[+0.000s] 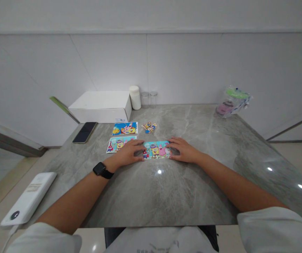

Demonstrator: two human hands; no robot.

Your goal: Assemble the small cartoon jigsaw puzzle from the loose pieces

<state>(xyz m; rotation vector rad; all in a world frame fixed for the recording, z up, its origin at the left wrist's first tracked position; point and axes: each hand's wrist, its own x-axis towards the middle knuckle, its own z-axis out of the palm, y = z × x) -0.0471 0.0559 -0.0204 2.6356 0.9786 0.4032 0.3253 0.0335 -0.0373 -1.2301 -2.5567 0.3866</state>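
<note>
A jigsaw puzzle [155, 150] with a bright cartoon picture lies flat on the grey marbled table, assembled into a rectangle. My left hand [129, 152] curves around its left edge, thumb at the near corner and fingers at the far one. On the opposite edge, my right hand [183, 150] holds it likewise, fingertips on the border. A picture card [113, 144] with matching art is partly hidden beneath or behind my left hand. Beyond it lies a second, blue picture card [125, 128]. Loose puzzle pieces [149, 127] form a small pile to its right.
At the back left are a white box [100, 105], a white cylinder [135, 97] and two clear jars [153, 99]. A phone [85, 133] lies near the left edge, a white power bank [30, 198] nearer me. A plastic bag [231, 102] stands at the back right.
</note>
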